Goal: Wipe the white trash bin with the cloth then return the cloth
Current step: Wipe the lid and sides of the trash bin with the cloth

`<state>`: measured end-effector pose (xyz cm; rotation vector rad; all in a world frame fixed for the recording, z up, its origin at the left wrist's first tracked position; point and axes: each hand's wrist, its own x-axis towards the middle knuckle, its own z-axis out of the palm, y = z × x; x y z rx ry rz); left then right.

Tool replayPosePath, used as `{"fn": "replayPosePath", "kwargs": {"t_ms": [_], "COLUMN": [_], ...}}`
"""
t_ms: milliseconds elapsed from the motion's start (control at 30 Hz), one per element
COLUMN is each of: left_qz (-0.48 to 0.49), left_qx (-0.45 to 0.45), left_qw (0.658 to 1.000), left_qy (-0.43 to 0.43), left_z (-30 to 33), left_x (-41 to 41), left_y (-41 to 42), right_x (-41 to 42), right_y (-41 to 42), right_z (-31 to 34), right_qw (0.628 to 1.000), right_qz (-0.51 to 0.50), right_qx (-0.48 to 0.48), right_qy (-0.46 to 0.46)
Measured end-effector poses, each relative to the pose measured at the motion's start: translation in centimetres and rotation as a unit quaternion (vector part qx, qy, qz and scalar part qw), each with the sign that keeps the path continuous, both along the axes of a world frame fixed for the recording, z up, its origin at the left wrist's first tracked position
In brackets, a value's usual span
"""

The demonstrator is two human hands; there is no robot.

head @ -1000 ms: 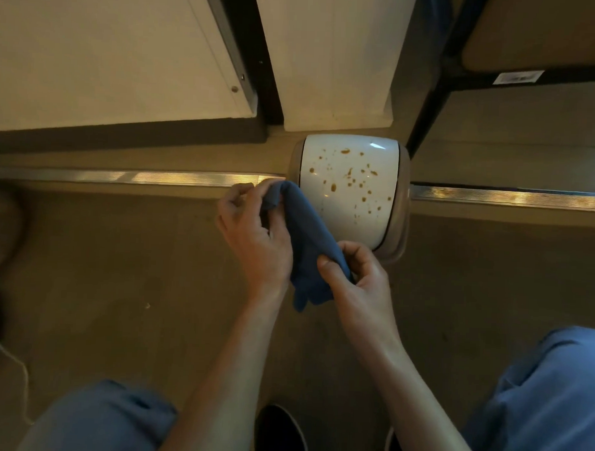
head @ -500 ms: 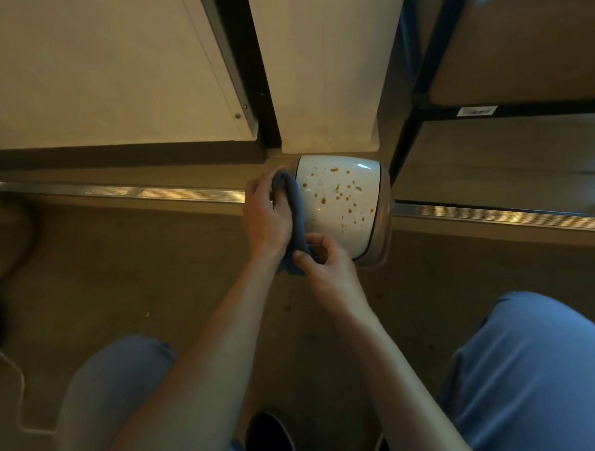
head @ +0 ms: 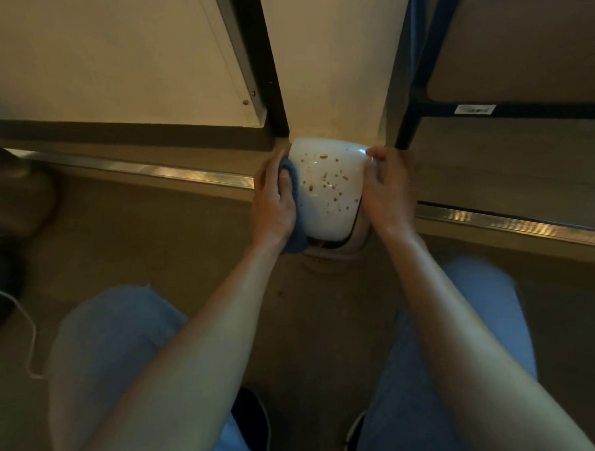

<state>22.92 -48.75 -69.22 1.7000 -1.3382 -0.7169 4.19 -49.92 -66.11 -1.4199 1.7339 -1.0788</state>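
Head view: the cloth [head: 291,225] is pressed by the left hand [head: 273,204], fingers curled over it, against the bin's [head: 324,192] left side. The right hand [head: 388,191] is clasped on the right edge. The spotted lid is faced upward, on the floor by the wall.

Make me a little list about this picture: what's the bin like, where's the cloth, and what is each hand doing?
bin: white trash bin, lid speckled with brown spots
cloth: blue cloth, pressed against the bin's left side
left hand: left hand holds the cloth on the bin
right hand: right hand grips the bin's right side, no cloth
place: on the floor, beside a metal strip
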Motion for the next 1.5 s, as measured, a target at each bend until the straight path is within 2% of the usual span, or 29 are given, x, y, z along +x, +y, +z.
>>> {"fn": "replayPosePath", "kwargs": {"t_ms": [200, 333, 467, 600, 767, 1133, 1367, 1500], "left_qz": [0.014, 0.025, 0.023, 0.004, -0.039, -0.102, -0.067, -0.044], "left_qx": [0.011, 0.0, -0.014, -0.062, -0.086, 0.057, -0.066, -0.096], "left_qw": [0.999, 0.999, 1.0, 0.995, 0.992, 0.99, 0.993, 0.989], "left_qy": [0.03, 0.028, -0.012, -0.074, -0.086, -0.083, -0.077, -0.1], "left_z": [-0.5, -1.3, -2.0, -3.0, -2.7, 2.0, -1.0, -3.8], "left_x": [-0.6, -0.7, -0.2, 0.1, 0.7, 0.6, 0.8, 0.8], "left_y": [0.1, 0.3, 1.1, 2.1, -0.1, -8.0, -2.1, 1.3], "right_x": [0.1, 0.5, 1.1, 1.7, 1.6, 1.8, 2.0, 2.0], "right_y": [-3.1, -3.4, -3.3, -3.5, -3.7, -3.6, -3.5, -3.6], "right_z": [-1.3, -2.8, -3.2, -3.5, -4.2, -4.2, -4.1, -4.0], "right_qw": [0.99, 0.992, 0.994, 0.993, 0.99, 0.993, 0.994, 0.994], "right_qz": [0.109, 0.103, 0.081, 0.068, 0.066, 0.046, 0.041, 0.043], "right_qx": [-0.033, -0.045, -0.059, -0.09, -0.11, -0.095, -0.09, -0.097], "right_qy": [0.087, 0.061, 0.045, 0.043, 0.053, 0.047, 0.039, 0.037]}}
